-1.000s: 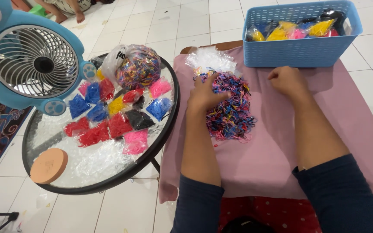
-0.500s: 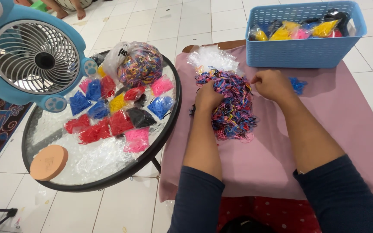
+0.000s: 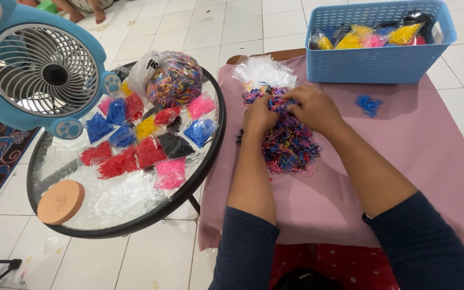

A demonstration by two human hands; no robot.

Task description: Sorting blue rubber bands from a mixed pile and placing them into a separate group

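From the head camera we see both hands sunk into the band pile (image 3: 288,142), a multicoloured heap lying on the pink cloth (image 3: 404,156) toward the table's far left part. The left hand (image 3: 259,117) is curled, fingers bunched into the bands at the heap's left side; the right hand (image 3: 315,110) lies on the heap's far end, fingers bent down into it, and the two nearly touch. We cannot tell whether either pinches single bands. Clear bags (image 3: 264,71) lie just beyond the pile at the far edge. A small blue clump (image 3: 369,103) sits apart to the right, near the blue basket (image 3: 374,64) of filled packets at the far right corner. Beside the table's left edge stands a round tray (image 3: 81,215) carrying sorted packets (image 3: 135,153), a big bag of mixed bands (image 3: 173,80) and an orange lid (image 3: 61,201). A blue fan (image 3: 41,70) overhangs the tray's far left.
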